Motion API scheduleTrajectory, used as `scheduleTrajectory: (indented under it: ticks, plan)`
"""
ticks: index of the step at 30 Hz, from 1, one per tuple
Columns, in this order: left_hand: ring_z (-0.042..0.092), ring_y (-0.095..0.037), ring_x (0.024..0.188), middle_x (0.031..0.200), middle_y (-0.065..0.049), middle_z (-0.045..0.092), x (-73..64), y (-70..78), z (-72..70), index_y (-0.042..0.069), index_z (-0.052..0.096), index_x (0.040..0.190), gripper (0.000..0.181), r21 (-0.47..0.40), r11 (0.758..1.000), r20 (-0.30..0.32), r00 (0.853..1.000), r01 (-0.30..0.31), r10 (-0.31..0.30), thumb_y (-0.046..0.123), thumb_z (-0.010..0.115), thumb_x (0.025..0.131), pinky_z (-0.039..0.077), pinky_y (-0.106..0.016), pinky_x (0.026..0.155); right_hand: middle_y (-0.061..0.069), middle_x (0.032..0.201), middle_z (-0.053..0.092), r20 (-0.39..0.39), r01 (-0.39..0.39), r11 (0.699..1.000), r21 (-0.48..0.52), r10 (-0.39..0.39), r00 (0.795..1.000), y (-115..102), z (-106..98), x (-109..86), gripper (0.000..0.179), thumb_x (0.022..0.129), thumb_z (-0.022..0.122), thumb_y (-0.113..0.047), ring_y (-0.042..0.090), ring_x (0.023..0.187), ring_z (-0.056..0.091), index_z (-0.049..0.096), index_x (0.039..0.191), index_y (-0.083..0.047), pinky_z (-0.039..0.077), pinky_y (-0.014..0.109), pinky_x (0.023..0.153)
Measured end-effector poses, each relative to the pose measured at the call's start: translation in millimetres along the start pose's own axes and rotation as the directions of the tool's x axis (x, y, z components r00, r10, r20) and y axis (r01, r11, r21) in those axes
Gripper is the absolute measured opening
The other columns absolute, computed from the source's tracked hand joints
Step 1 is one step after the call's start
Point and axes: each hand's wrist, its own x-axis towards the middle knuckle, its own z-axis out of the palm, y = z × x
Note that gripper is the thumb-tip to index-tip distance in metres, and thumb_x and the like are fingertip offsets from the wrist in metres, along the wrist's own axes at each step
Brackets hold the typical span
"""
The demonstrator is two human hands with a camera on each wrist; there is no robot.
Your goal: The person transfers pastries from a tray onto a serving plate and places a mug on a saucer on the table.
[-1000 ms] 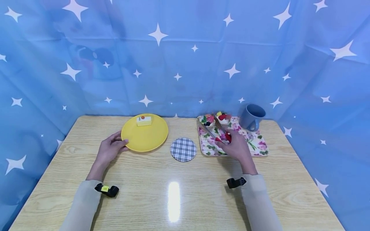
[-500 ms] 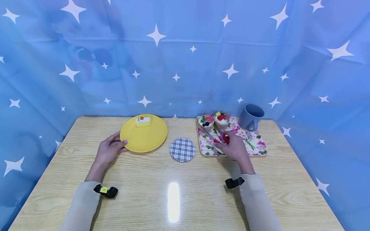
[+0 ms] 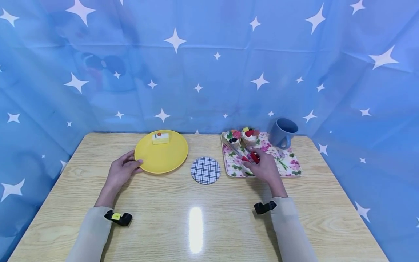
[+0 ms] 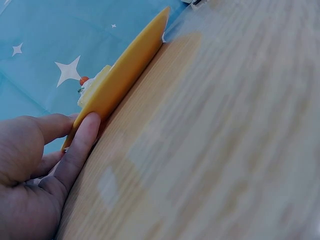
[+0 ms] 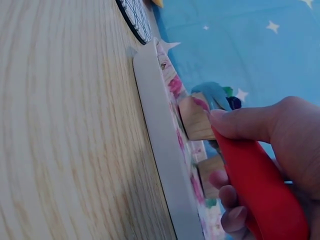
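Note:
My left hand (image 3: 121, 171) pinches the near left rim of a yellow plate (image 3: 160, 156), thumb on one face and fingers on the other. A small cake slice (image 3: 160, 138) with a red topping sits toward the plate's far side. With my right hand (image 3: 265, 167) I grip red-handled tongs (image 5: 260, 190) over a floral tray (image 3: 288, 160). Their two arms point away from me, with the tips on either side of the left fruit-topped cupcake (image 3: 234, 137). A second cupcake (image 3: 250, 135) stands close to its right. In the right wrist view the tongs' tips are partly hidden.
A blue mug (image 3: 283, 133) stands at the tray's back right, its handle toward me. Between plate and tray lies a round checked coaster (image 3: 205, 170) on the wooden table (image 3: 163, 218). A blue star-patterned curtain (image 3: 209, 65) hangs right behind the table.
The tongs' right arm has come down between the two cupcakes, and the red handles are slightly closer together. My left hand keeps its hold on the plate; the head view has shifted slightly.

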Motion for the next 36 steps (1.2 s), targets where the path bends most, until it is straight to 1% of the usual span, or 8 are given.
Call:
scheduleTrajectory:
  ticks: [2, 6, 11, 14, 17, 26, 31, 36]
  plan:
    - [0.072, 0.000, 0.091, 0.121, -0.006, 0.055, -0.3, 0.3, 0.2, 0.013, 0.026, 0.164, 0.076, 0.004, 1.000, 0.004, 1.000, -0.004, 0.004, 0.029, 0.067, 0.102, 0.066, -0.024, 0.087, 0.022, 0.119, 0.067, -0.002, 0.000, 1.000, 0.001, 0.000, 1.000, 0.2, -0.5, -0.5, 0.063, 0.093, 0.075, -0.036, 0.032, 0.095, 0.062, 0.056, 0.143, -0.002, 0.058, 0.042, 0.079]
    - [0.072, 0.000, 0.090, 0.122, -0.008, 0.054, -0.2, 1.8, 0.7, 0.014, 0.027, 0.163, 0.075, 0.017, 1.000, 0.005, 1.000, -0.008, 0.008, 0.029, 0.066, 0.102, 0.066, -0.024, 0.087, 0.021, 0.114, 0.067, -0.007, -0.001, 1.000, 0.004, 0.001, 1.000, 0.3, -1.6, -0.9, 0.062, 0.093, 0.075, -0.036, 0.029, 0.089, 0.059, 0.057, 0.142, -0.002, 0.053, 0.034, 0.071]
    - [0.072, 0.000, 0.089, 0.121, -0.008, 0.054, 1.6, 2.6, 0.9, 0.014, 0.028, 0.163, 0.074, 0.026, 1.000, -0.001, 1.000, -0.012, 0.012, 0.029, 0.066, 0.102, 0.066, -0.024, 0.086, 0.021, 0.117, 0.067, -0.012, -0.009, 1.000, 0.008, 0.010, 1.000, -0.3, -3.7, -0.2, 0.062, 0.094, 0.075, -0.034, 0.031, 0.094, 0.059, 0.056, 0.143, -0.003, 0.055, 0.036, 0.074]
    - [0.072, 0.000, 0.089, 0.120, -0.008, 0.054, 1.5, 2.9, 1.0, 0.014, 0.028, 0.163, 0.074, 0.020, 1.000, 0.000, 1.000, -0.014, 0.014, 0.029, 0.067, 0.102, 0.066, -0.024, 0.086, 0.021, 0.117, 0.067, -0.013, -0.007, 1.000, 0.011, 0.007, 1.000, -0.5, -4.3, 0.5, 0.062, 0.093, 0.075, -0.034, 0.030, 0.092, 0.058, 0.056, 0.143, -0.002, 0.053, 0.033, 0.071]
    - [0.072, -0.001, 0.089, 0.119, -0.006, 0.055, 1.0, 2.6, 1.0, 0.013, 0.027, 0.163, 0.075, 0.015, 1.000, 0.000, 1.000, -0.013, 0.013, 0.030, 0.067, 0.101, 0.066, -0.024, 0.086, 0.020, 0.116, 0.067, -0.015, -0.001, 1.000, 0.015, 0.001, 1.000, -0.6, -4.2, 0.9, 0.063, 0.093, 0.076, -0.035, 0.029, 0.090, 0.057, 0.056, 0.144, -0.002, 0.049, 0.028, 0.068]
    - [0.072, -0.001, 0.090, 0.118, -0.005, 0.055, -0.4, 2.2, 0.5, 0.013, 0.028, 0.163, 0.075, -0.001, 1.000, 0.001, 1.000, -0.013, 0.013, 0.029, 0.067, 0.101, 0.066, -0.024, 0.088, 0.021, 0.121, 0.067, -0.011, 0.002, 1.000, 0.029, -0.001, 1.000, -2.7, -4.4, 0.5, 0.067, 0.093, 0.075, -0.037, 0.030, 0.092, 0.058, 0.053, 0.148, -0.004, 0.050, 0.028, 0.070]
    - [0.072, -0.001, 0.090, 0.117, -0.005, 0.055, -1.0, 2.2, 0.2, 0.013, 0.028, 0.163, 0.075, -0.005, 1.000, -0.002, 1.000, -0.014, 0.014, 0.029, 0.067, 0.101, 0.066, -0.024, 0.087, 0.019, 0.116, 0.067, -0.015, 0.001, 0.999, 0.036, -0.001, 1.000, -5.7, -3.8, 0.2, 0.066, 0.093, 0.076, -0.038, 0.028, 0.088, 0.056, 0.054, 0.147, -0.007, 0.048, 0.027, 0.064]
    - [0.072, -0.001, 0.090, 0.117, -0.005, 0.055, -0.9, 2.8, 0.4, 0.013, 0.029, 0.163, 0.075, -0.006, 1.000, -0.004, 1.000, -0.015, 0.015, 0.029, 0.068, 0.101, 0.066, -0.024, 0.087, 0.016, 0.112, 0.065, -0.016, 0.011, 0.999, 0.032, -0.010, 1.000, -9.6, -3.7, -0.5, 0.064, 0.093, 0.076, -0.040, 0.027, 0.087, 0.054, 0.056, 0.145, -0.009, 0.046, 0.026, 0.062]
